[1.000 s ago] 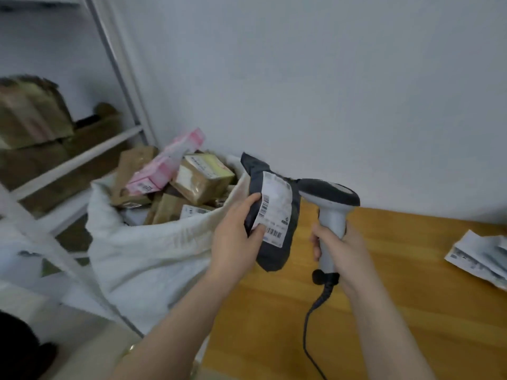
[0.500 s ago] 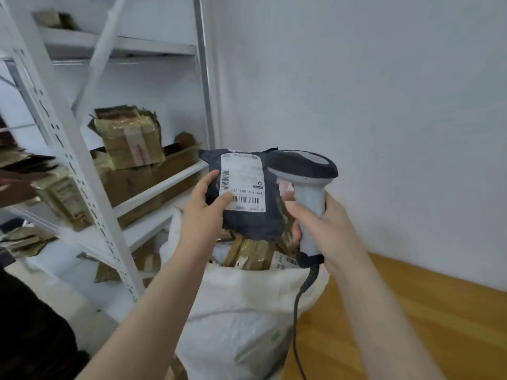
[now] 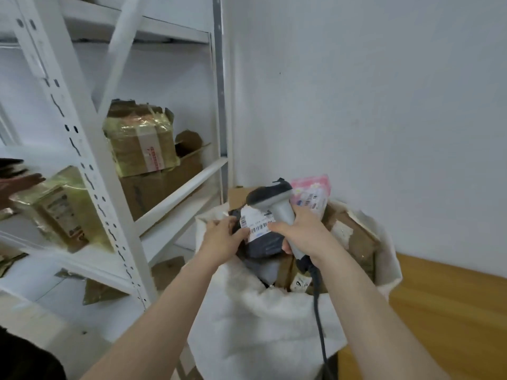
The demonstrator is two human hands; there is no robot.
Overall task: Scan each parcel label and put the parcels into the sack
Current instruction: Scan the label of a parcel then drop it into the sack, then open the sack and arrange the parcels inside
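Note:
A dark grey poly-bag parcel (image 3: 264, 244) with a white barcode label (image 3: 256, 222) sits at the open mouth of the white sack (image 3: 263, 325). My left hand (image 3: 222, 239) grips its left edge. My right hand (image 3: 299, 233) grips the handle of a grey barcode scanner (image 3: 271, 198), whose head hangs just over the label; its thumb lies against the label. The scanner cable (image 3: 319, 311) trails down over the sack's front. Inside the sack lie brown cardboard parcels (image 3: 354, 237) and a pink parcel (image 3: 311, 194).
A white metal shelf rack (image 3: 109, 187) stands to the left, holding taped cardboard boxes (image 3: 140, 141) and a yellow-wrapped parcel (image 3: 59, 207). Another person's hand (image 3: 16, 183) reaches in at the far left. A wooden table (image 3: 444, 311) lies to the right, a white wall behind.
Both hands have lowered the grey parcel and the scanner from in front of the wall down to the sack's mouth. The view has swung left, toward the shelves.

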